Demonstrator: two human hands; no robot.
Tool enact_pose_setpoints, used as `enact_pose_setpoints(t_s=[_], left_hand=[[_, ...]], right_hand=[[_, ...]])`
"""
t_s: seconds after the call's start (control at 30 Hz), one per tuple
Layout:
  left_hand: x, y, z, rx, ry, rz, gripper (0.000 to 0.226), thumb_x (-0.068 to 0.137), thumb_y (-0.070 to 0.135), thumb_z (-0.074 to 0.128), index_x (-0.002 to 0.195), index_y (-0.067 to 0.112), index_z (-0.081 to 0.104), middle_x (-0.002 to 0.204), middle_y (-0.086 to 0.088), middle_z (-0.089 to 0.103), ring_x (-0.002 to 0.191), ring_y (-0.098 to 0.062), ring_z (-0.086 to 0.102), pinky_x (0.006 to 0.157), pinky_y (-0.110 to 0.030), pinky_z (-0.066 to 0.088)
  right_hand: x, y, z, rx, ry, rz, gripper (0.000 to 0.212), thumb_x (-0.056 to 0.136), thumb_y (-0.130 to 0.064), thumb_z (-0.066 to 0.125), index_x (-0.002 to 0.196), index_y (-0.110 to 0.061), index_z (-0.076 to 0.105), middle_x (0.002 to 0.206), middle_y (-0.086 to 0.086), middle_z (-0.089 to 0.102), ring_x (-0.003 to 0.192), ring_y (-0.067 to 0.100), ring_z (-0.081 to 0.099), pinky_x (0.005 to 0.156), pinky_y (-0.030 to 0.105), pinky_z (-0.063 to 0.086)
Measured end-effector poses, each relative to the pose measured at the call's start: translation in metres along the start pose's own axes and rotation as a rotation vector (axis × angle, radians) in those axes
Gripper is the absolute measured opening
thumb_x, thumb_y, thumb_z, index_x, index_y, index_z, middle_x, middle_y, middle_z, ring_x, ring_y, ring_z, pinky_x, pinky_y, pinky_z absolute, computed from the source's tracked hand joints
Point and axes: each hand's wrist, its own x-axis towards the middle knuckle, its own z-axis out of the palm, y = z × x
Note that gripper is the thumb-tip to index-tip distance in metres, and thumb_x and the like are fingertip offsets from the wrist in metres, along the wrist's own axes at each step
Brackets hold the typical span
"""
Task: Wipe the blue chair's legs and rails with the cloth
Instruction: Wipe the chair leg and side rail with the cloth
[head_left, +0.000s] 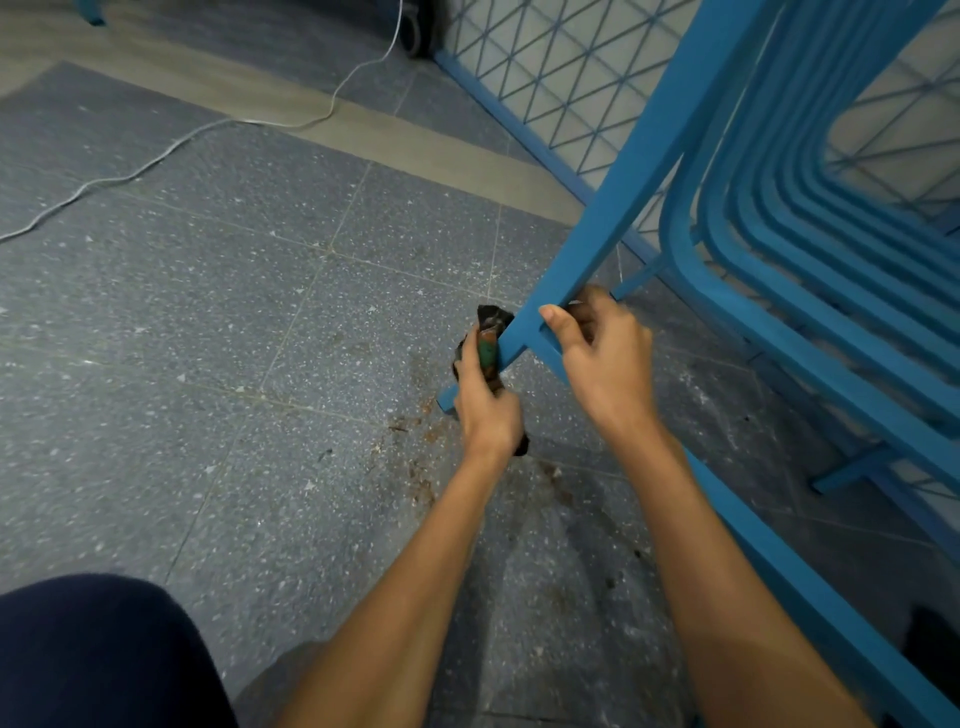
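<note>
I have the dark, crumpled cloth (489, 336) bunched in the left hand (485, 410). Its fingers are curled round the wad, and the thumb lies along it, pressing it onto the left face of the blue painted chair's front leg (623, 208). The cloth sits low on that leg, just above the foot, which rests on the speckled grey tile floor (208, 312) beside some brown stains (415, 431).

The right hand (605, 364) grips the same leg just above the cloth, where a side rail (810, 587) joins it. The thumb lies across the front, and the fingers are hooked behind.

What matters to me is the leg's long axis. In my view it slants from the upper right down to the lower left, so I judge a stroke should slide along that slant rather than across it. The cloth hand is the nearer one to the foot. The steadying hand blocks the way upward and would have to shift first. The rail runs off down to the right behind my right forearm, away from the cloth.
</note>
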Motion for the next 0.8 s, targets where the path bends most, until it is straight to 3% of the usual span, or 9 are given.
enact_pose_setpoints(t_s=[0.1, 0.23, 0.37, 0.43, 0.6, 0.7, 0.8], left_hand=[[-0.016, 0.0, 0.006, -0.071, 0.023, 0.067, 0.093, 0.076, -0.015, 0.044, 0.148, 0.036, 0.015, 0.13, 0.004, 0.05, 0.102, -0.023, 0.061, 0.08, -0.046, 0.055], [0.004, -0.029, 0.004, -0.031, 0.013, -0.068, 0.093, 0.078, -0.018, 0.044, 0.149, 0.032, 0.015, 0.125, 0.006, 0.05, 0.088, -0.001, 0.056, 0.075, -0.035, 0.056], [0.034, -0.057, -0.01, 0.021, -0.034, -0.241, 0.075, 0.082, -0.013, 0.044, 0.145, 0.024, 0.024, 0.119, -0.006, 0.056, 0.084, -0.014, 0.058, 0.069, -0.034, 0.053], [0.046, -0.066, -0.013, 0.041, -0.06, -0.292, 0.067, 0.086, -0.01, 0.047, 0.143, 0.02, 0.029, 0.12, -0.01, 0.056, 0.091, -0.018, 0.057, 0.074, -0.034, 0.052], [0.058, -0.054, -0.023, -0.159, -0.081, -0.433, 0.06, 0.08, -0.021, 0.046, 0.135, 0.005, 0.043, 0.103, -0.013, 0.059, 0.093, -0.03, 0.059, 0.082, -0.045, 0.053], [0.043, -0.037, -0.029, -0.344, -0.137, -0.399, 0.059, 0.076, -0.027, 0.042, 0.127, 0.001, 0.044, 0.099, -0.02, 0.058, 0.097, -0.043, 0.06, 0.09, -0.054, 0.051], [0.029, -0.039, -0.03, -0.366, -0.149, -0.353, 0.056, 0.074, -0.028, 0.044, 0.123, -0.002, 0.046, 0.094, -0.021, 0.06, 0.094, -0.041, 0.062, 0.088, -0.052, 0.052]], right_hand=[[-0.001, 0.001, 0.001, 0.003, -0.003, -0.001, 0.02, 0.093, -0.025, 0.06, 0.107, -0.011, 0.063, 0.081, -0.014, 0.062, 0.07, -0.014, 0.055, 0.064, -0.004, 0.038], [-0.001, 0.004, 0.002, 0.046, -0.008, 0.002, 0.016, 0.094, -0.024, 0.059, 0.105, -0.013, 0.063, 0.077, -0.023, 0.058, 0.068, -0.023, 0.054, 0.062, -0.004, 0.038], [-0.001, 0.007, 0.004, 0.042, 0.003, -0.027, 0.016, 0.094, -0.025, 0.059, 0.105, -0.015, 0.064, 0.079, -0.022, 0.06, 0.071, -0.017, 0.057, 0.066, -0.002, 0.041], [-0.001, 0.007, 0.004, 0.022, 0.013, -0.043, 0.018, 0.094, -0.027, 0.059, 0.106, -0.014, 0.064, 0.081, -0.017, 0.062, 0.075, -0.01, 0.059, 0.069, 0.001, 0.044], [-0.001, 0.007, 0.003, -0.007, 0.012, -0.053, 0.021, 0.094, -0.029, 0.058, 0.106, -0.012, 0.065, 0.092, -0.002, 0.07, 0.084, 0.008, 0.065, 0.077, 0.02, 0.052], [0.0, 0.006, 0.004, -0.015, 0.018, -0.045, 0.022, 0.094, -0.027, 0.059, 0.105, -0.01, 0.065, 0.091, 0.0, 0.071, 0.084, 0.011, 0.064, 0.074, 0.019, 0.049], [0.0, 0.006, 0.005, -0.015, 0.03, -0.033, 0.02, 0.094, -0.027, 0.059, 0.104, -0.01, 0.065, 0.09, 0.0, 0.071, 0.083, 0.012, 0.064, 0.074, 0.023, 0.049]])
